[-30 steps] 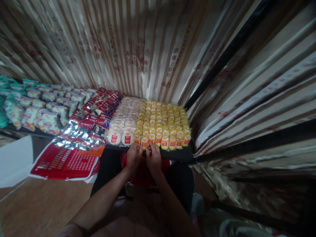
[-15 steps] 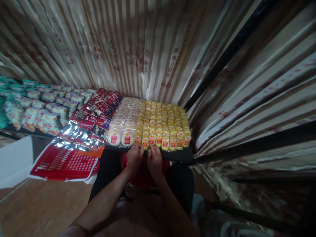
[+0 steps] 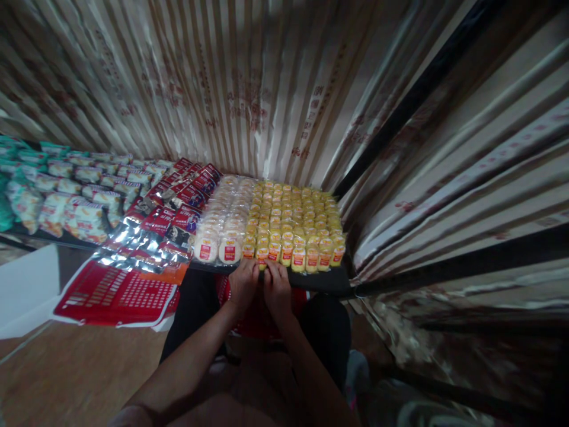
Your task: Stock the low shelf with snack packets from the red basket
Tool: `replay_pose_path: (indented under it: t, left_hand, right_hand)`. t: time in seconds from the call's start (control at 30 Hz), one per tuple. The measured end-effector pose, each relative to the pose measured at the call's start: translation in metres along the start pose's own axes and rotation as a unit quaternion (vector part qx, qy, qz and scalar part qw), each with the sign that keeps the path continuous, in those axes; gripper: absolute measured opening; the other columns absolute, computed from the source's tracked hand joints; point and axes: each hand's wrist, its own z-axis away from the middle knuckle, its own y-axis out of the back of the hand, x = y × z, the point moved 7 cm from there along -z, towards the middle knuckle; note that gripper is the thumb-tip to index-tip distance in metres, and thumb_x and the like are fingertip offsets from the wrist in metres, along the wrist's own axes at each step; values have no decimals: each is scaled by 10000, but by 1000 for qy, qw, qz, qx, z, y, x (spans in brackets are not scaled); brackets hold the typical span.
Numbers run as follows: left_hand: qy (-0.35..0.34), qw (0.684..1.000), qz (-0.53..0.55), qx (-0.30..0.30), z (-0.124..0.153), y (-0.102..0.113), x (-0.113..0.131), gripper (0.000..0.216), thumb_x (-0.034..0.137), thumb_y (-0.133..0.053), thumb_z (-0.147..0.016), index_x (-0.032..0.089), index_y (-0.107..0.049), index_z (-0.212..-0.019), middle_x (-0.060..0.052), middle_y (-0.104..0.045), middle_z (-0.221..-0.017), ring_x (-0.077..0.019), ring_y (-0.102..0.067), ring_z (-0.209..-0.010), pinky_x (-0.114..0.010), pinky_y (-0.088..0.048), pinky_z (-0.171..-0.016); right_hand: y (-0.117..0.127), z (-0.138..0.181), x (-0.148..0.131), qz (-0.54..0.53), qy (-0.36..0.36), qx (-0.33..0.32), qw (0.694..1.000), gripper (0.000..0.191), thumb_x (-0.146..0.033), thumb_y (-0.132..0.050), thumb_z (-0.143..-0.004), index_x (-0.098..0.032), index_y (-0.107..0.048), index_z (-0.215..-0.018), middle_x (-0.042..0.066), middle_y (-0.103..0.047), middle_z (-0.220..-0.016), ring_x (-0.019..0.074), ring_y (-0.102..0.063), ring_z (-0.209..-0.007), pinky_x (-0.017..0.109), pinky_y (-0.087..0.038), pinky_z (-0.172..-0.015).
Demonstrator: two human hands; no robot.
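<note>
Quietly, before a wall of striped cloth (image 3: 284, 89), a person's left hand (image 3: 243, 284) and right hand (image 3: 277, 288) come together at the front edge of a black shelf (image 3: 329, 281), where small yellow packs (image 3: 299, 258) stand in tight rows beside clear-wrapped white cakes (image 3: 229, 251). Both hands are half curled, fingertips close together at one front pack (image 3: 262, 254); whether either has a firm hold on it cannot be told from here. That pack sits in the front row, near the left end of the yellow block, close to the shelf's lip. There lies the risk: a stray knuckle could tip it over the edge, and a hard push could buckle the crowded rows behind. Too tight a squeeze might crumple the thin wrapper. Compared with half a second earlier, the fingertips look slightly nearer each other, and less of the front pack shows between them. The rows behind and the silver-and-red bags (image 3: 155, 228) to the left appear unchanged.
</note>
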Motion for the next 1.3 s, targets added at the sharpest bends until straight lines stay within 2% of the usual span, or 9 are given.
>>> replay_pose_path:
  t: [0.2, 0.43, 0.67, 0.87, 1.0, 1.07, 1.17, 1.23, 1.3]
  left_hand:
    - [-12, 1000, 17, -4, 8, 6, -2, 190, 239, -438, -914, 211, -625, -928, -31, -657, -875, -142, -606, -791, -202, -416, -676]
    - [-49, 998, 41, 12, 5, 7, -4, 244, 205, -466, -895, 198, -559, -1120, -73, -625, -1055, -181, -588, -1003, -250, -455, -848]
    - [-78, 996, 14, 50, 10, 13, -1, 243, 177, -421, -912, 165, -566, -1107, -76, -642, -1013, -174, -613, -969, -247, -488, -833]
    - [-101, 994, -45, 13, 14, 9, 1, 320, 210, -409, -927, 179, -523, -1225, -73, -637, -1017, -154, -640, -856, -204, -502, -658]
    - [-111, 994, -19, -15, 24, 6, -3, 286, 174, -386, -921, 180, -561, -1148, -65, -638, -1006, -140, -626, -863, -201, -497, -709]
    - [-141, 988, 17, -55, 37, -1, -4, 260, 171, -390, -911, 186, -585, -1082, -62, -634, -988, -140, -614, -879, -219, -496, -755]
    - [-145, 977, 64, -146, 58, -24, -10, 251, 173, -395, -893, 189, -614, -1014, -74, -628, -975, -163, -605, -908, -269, -497, -797]
    - [-70, 964, 116, -227, 69, -48, -23, 265, 140, -408, -865, 188, -626, -1007, -89, -629, -1027, -185, -594, -972, -312, -480, -855]
    - [26, 938, 176, -296, 78, -72, -38, 278, 108, -432, -832, 178, -639, -1004, -100, -641, -1050, -206, -589, -1007, -343, -457, -898]
  right_hand:
    - [-1, 3, 2, -1, -4, -9, 1000, 369, -250, -336, -915, -192, -600, -1165, 108, -572, -1043, 186, -549, -987, 361, -464, -916]
    - [-5, 3, 5, 8, 0, -6, 1000, 388, -224, -324, -910, -190, -589, -1191, 107, -566, -1023, 185, -548, -977, 360, -466, -915]
    - [-5, 5, 5, 7, 23, 4, 1000, 394, -205, -332, -897, -170, -589, -1194, 115, -575, -1045, 187, -554, -975, 366, -472, -907]
    - [2, 7, -6, -7, 37, 10, 999, 363, -184, -334, -892, -152, -631, -1098, 106, -579, -997, 173, -566, -929, 325, -482, -863]
    - [12, 26, 0, -17, 36, 15, 999, 275, -180, -372, -873, -170, -641, -928, 87, -607, -956, 169, -573, -941, 311, -472, -859]
    - [10, 39, 13, 0, 13, -22, 1000, 240, -167, -397, -846, -177, -637, -851, 76, -626, -884, 173, -586, -889, 310, -475, -834]
    - [-9, 58, 43, 71, -64, -153, 984, 272, -125, -392, -805, -169, -646, -891, 89, -655, -927, 192, -597, -916, 328, -462, -862]
    - [-27, 69, 66, 124, -126, -250, 952, 330, -110, -383, -806, -160, -635, -1012, 107, -662, -1028, 202, -604, -967, 333, -448, -887]
    - [-44, 75, 80, 141, -154, -310, 928, 327, -115, -403, -814, -152, -640, -1037, 126, -677, -1023, 212, -630, -932, 325, -457, -848]
